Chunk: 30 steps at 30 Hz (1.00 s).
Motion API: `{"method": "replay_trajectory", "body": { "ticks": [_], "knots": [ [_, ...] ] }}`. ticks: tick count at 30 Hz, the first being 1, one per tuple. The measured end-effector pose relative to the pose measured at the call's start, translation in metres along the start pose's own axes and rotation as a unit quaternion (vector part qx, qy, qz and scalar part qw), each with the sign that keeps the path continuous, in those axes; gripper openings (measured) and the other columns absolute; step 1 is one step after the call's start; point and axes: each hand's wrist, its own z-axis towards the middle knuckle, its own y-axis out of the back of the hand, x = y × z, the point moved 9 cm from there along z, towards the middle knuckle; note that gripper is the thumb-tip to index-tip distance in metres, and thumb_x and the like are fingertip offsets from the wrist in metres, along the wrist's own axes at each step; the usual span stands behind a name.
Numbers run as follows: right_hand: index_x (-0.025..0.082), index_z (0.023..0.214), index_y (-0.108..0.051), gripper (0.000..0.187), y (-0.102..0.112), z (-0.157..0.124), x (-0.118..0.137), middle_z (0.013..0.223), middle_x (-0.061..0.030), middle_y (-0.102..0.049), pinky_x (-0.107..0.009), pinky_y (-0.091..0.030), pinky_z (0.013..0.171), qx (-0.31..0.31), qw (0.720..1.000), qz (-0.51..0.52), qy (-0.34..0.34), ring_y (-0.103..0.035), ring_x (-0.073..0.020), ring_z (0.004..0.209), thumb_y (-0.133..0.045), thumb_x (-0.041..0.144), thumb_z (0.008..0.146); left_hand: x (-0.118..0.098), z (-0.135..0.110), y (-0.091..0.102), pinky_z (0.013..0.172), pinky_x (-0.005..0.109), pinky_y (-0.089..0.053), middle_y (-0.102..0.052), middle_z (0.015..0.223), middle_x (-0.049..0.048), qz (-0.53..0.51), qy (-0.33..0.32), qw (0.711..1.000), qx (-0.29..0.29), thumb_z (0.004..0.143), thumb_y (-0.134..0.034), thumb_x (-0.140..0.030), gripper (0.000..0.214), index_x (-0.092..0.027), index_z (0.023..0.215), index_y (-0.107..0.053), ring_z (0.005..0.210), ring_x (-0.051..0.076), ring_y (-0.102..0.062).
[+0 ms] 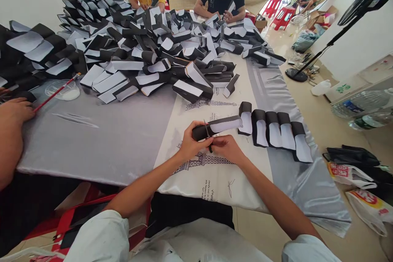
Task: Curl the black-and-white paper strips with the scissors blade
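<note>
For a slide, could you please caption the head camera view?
Left hand and right hand hold a black-and-white paper strip beside a row of matching strips on grey satin cloth.

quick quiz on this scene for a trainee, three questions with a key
1. How many folded black-and-white paper pieces stand in the row to the right of the left hand and right hand?
2. True or false: the big heap of folded pieces lies nearer those hands than the row does.
3. What lies beside the co-worker's hand at the left end of the table?

Key: 1. five; 2. false; 3. a red stick
</note>
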Motion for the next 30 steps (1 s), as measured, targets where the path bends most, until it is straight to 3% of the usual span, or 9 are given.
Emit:
{"method": "replay_trajectory", "body": {
  "ticks": [4, 7, 12, 14, 16, 18, 21, 24, 30],
  "knots": [
    [0.022, 0.077, -0.076, 0.022, 0.011, -0.007, 0.007, 0.070, -0.0014, -0.068, -0.033, -0.054, 0.062, -0.122, 0.991, -0.050, 0.028, -0.062, -0.0205, 0.068, -0.077, 0.042, 0.087, -0.010, 0.006, 0.006, 0.073, 0.031, -0.063, -0.076, 0.102, 0.0049, 0.030, -0.024, 0.999, 0.006, 0.079, -0.101, -0.039, 0.053, -0.021, 0.119, -0.071, 0.085, 0.019, -0.073],
    [0.023, 0.095, -0.081, 0.026, 0.000, -0.007, 0.019, 0.086, -0.0061, -0.076, -0.037, -0.062, 0.069, -0.082, 0.992, -0.078, 0.062, -0.071, -0.0244, 0.077, -0.070, 0.046, 0.097, -0.017, 0.005, 0.013, 0.077, 0.033, -0.064, -0.077, 0.107, 0.0067, 0.066, -0.067, 0.995, -0.028, 0.083, -0.099, -0.039, 0.048, -0.022, 0.120, -0.073, 0.089, 0.020, -0.075],
    [0.022, 0.103, -0.083, 0.041, -0.011, -0.009, 0.009, 0.096, -0.0090, -0.083, -0.048, -0.073, 0.084, -0.080, 0.996, 0.042, 0.009, -0.082, -0.0314, 0.089, -0.072, 0.061, 0.101, -0.015, -0.010, 0.011, 0.074, 0.033, -0.063, -0.076, 0.100, 0.0040, 0.104, -0.124, 0.983, -0.092, 0.091, -0.093, -0.040, 0.043, -0.023, 0.125, -0.071, 0.083, 0.019, -0.073],
    [0.022, 0.124, -0.083, 0.049, -0.023, -0.012, 0.010, 0.117, -0.0106, -0.084, -0.052, -0.072, 0.095, -0.076, 0.994, 0.082, 0.022, -0.083, -0.0331, 0.104, -0.068, 0.065, 0.105, -0.012, -0.014, 0.013, 0.073, 0.031, -0.062, -0.075, 0.100, 0.0034, 0.116, -0.124, 0.977, -0.127, 0.093, -0.092, -0.040, 0.043, -0.024, 0.127, -0.072, 0.082, 0.018, -0.072],
    [0.026, 0.151, -0.073, 0.060, -0.038, -0.017, 0.013, 0.147, -0.0115, -0.075, -0.054, -0.073, 0.097, -0.059, 0.990, 0.123, 0.042, -0.080, -0.0338, 0.120, -0.065, 0.065, 0.107, -0.011, -0.014, 0.020, 0.074, 0.031, -0.062, -0.075, 0.104, 0.0041, 0.123, -0.120, 0.971, -0.167, 0.093, -0.092, -0.040, 0.043, -0.024, 0.128, -0.073, 0.084, 0.017, -0.071],
    [0.029, 0.162, -0.065, 0.064, -0.043, -0.024, 0.015, 0.160, -0.0115, -0.067, -0.056, -0.073, 0.097, -0.083, 0.986, 0.133, 0.056, -0.078, -0.0341, 0.126, -0.062, 0.064, 0.109, -0.013, -0.011, 0.032, 0.081, 0.032, -0.064, -0.075, 0.113, 0.0063, 0.121, -0.118, 0.964, -0.206, 0.092, -0.093, -0.041, 0.045, -0.024, 0.128, -0.072, 0.094, 0.019, -0.073],
    [0.030, 0.151, -0.075, 0.053, -0.034, -0.032, 0.015, 0.151, -0.0124, -0.070, -0.049, -0.076, 0.083, -0.152, 0.984, 0.074, 0.050, -0.078, -0.0325, 0.122, -0.063, 0.060, 0.109, -0.015, -0.005, 0.046, 0.091, 0.036, -0.066, -0.073, 0.124, 0.0093, 0.094, -0.104, 0.960, -0.242, 0.087, -0.096, -0.044, 0.053, -0.024, 0.128, -0.069, 0.107, 0.023, -0.074],
    [0.026, 0.130, -0.083, 0.041, -0.018, -0.031, 0.018, 0.138, -0.0168, -0.068, -0.039, -0.071, 0.065, -0.209, 0.975, -0.045, 0.059, -0.075, -0.0286, 0.109, -0.069, 0.055, 0.106, -0.014, -0.002, 0.042, 0.086, 0.036, -0.067, -0.072, 0.124, 0.0095, 0.059, -0.075, 0.968, -0.232, 0.084, -0.099, -0.046, 0.062, -0.025, 0.130, -0.065, 0.102, 0.022, -0.075],
    [0.022, 0.127, -0.081, 0.039, -0.014, -0.012, 0.015, 0.139, -0.0197, -0.067, -0.035, -0.061, 0.054, -0.195, 0.978, -0.060, 0.052, -0.072, -0.0272, 0.098, -0.069, 0.051, 0.104, -0.012, -0.011, 0.014, 0.081, 0.036, -0.069, -0.072, 0.112, 0.0065, 0.013, -0.041, 0.981, -0.189, 0.084, -0.099, -0.047, 0.064, -0.025, 0.129, -0.059, 0.093, 0.021, -0.076]
  ]
}}
